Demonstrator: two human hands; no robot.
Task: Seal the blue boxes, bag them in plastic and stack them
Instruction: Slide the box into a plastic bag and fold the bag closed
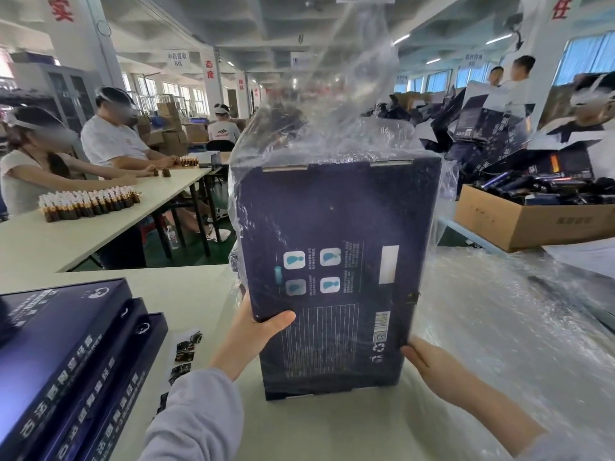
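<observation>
Two grips are holding one blue box (336,227) on end at the middle of the desk (332,427), its long axis vertical and its printed panel facing the camera. The panel is showing four icon squares, a barcode and a recycling mark; its fine text is unreadable. The left grip (256,331) is pinching the lower left edge, thumb on the panel. The right grip (429,364) is clutching the lower right edge. A plastic bag (349,94) is covering the top. Stacked boxes (66,361) with white Chinese lettering are occupying the near left corner.
</observation>
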